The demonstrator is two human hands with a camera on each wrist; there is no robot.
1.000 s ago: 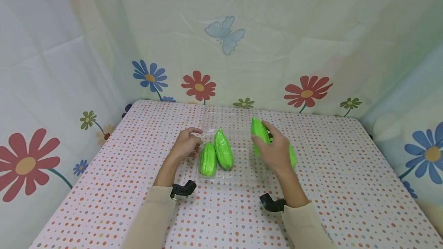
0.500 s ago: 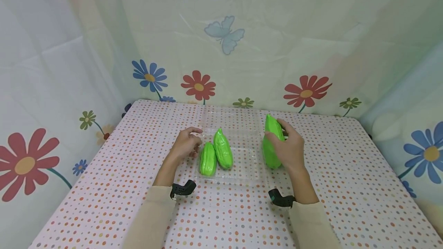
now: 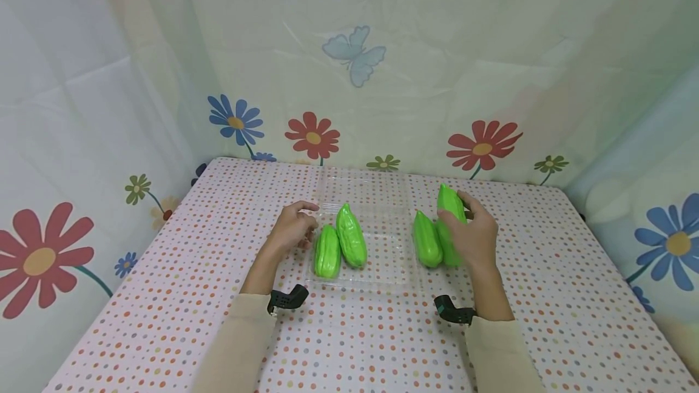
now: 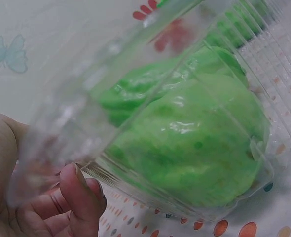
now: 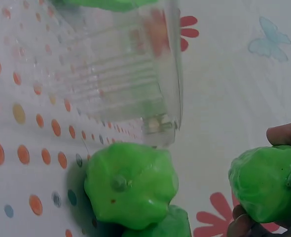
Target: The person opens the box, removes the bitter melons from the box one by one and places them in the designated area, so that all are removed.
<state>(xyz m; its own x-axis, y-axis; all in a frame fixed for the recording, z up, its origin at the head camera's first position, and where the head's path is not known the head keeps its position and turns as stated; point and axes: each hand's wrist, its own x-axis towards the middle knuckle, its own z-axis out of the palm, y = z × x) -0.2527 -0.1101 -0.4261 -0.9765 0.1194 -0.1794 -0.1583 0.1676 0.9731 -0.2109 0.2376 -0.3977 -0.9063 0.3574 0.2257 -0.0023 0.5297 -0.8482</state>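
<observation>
My right hand [image 3: 474,232] holds a bright green ridged gourd, like a bitter melon [image 3: 451,202], raised to the right of the clear plastic box [image 3: 382,284]. Just below it, two more such gourds stand on the cloth, the nearer one [image 3: 428,241] beside the box and another [image 3: 446,250] partly behind the right hand. Inside the box, at its left side, lie a shorter gourd [image 3: 327,252] and a longer one [image 3: 352,236], leaning close together. The left hand [image 4: 61,202], fingers curled, grips the box's left edge; clear plastic overlaps part of it.
The box's hinged lid [image 3: 363,190] lies folded back behind it. A dotted cloth [image 3: 349,344] covers the table. Fabric with printed flowers [image 3: 314,137] hangs around the back and sides.
My right hand has moved right with its gourd, from above the box's right side to beyond it, uncovering the gourd beside the box. The left hand stays put.
</observation>
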